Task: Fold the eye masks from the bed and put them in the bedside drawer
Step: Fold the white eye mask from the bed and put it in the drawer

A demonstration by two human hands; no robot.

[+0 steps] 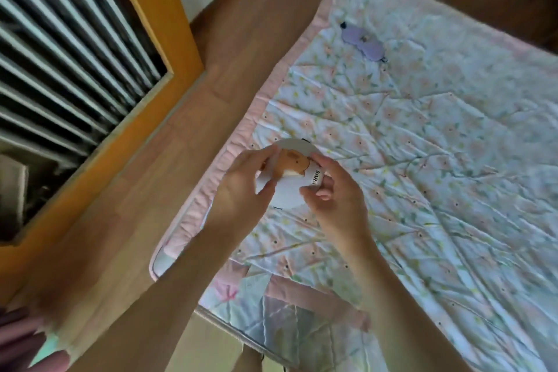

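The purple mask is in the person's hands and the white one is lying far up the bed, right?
No, swapped. The head view shows both hands, left and right, holding the white mask, while the purple mask lies far up the bed.

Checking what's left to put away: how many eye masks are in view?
2. A white eye mask held in both hands, left hand and right hand, and a purple eye mask lying further up the bed. Others may be out of view.

Two eye masks, one white eye mask, one purple eye mask, two hands, one quilt
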